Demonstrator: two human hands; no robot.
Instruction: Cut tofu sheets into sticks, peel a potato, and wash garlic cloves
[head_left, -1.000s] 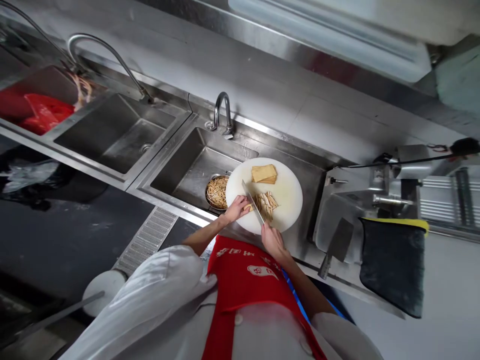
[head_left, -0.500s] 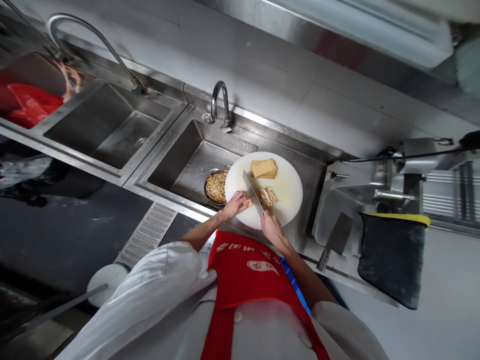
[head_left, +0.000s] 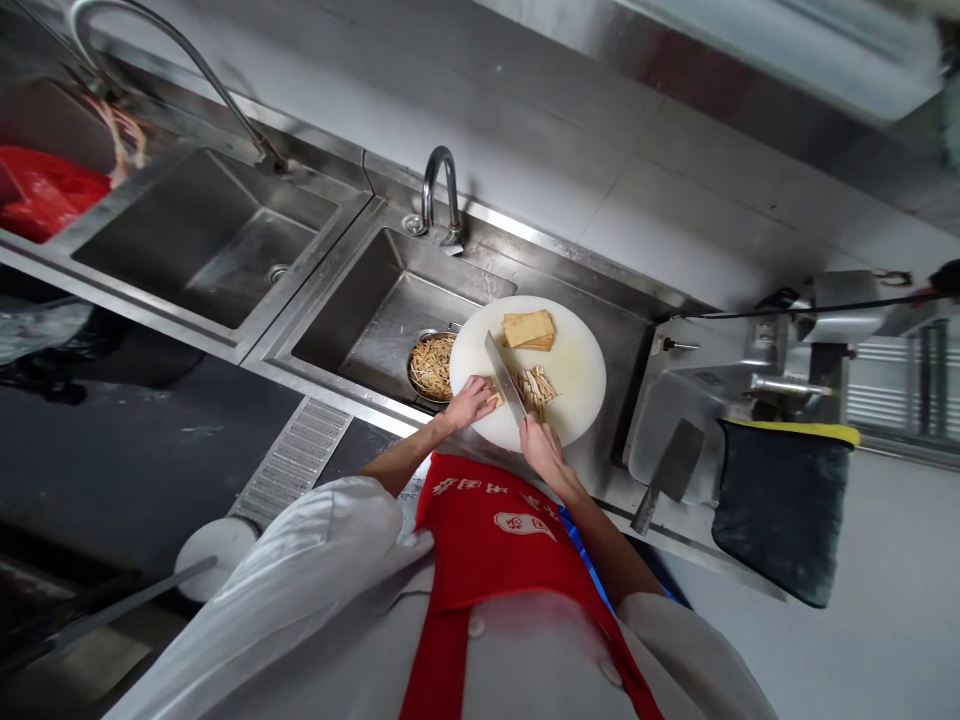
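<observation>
My right hand (head_left: 541, 446) is closed round the handle of a kitchen knife (head_left: 504, 375), whose blade points away from me over a round white cutting board (head_left: 581, 400). Left of the blade, my left hand (head_left: 471, 402) presses with curled fingers on a small piece of dried tofu (head_left: 493, 398), mostly hidden under them. Thin cut strips (head_left: 535, 388) lie in a heap just right of the blade. Farther back on the board rests a stack of flat tan tofu slabs (head_left: 529, 328). A round metal bowl (head_left: 412, 372) full of similar strips stands beside the board's left edge.
The board lies over the right part of a steel sink (head_left: 352, 320) with a curved faucet (head_left: 441, 190) behind. A second sink (head_left: 202, 240) is at left. On the right are a cleaver (head_left: 679, 460) and a hanging dark cloth (head_left: 780, 510) with a yellow edge.
The view has shifted slightly. Both hands, the knife and the tofu keep nearly the same places on the board.
</observation>
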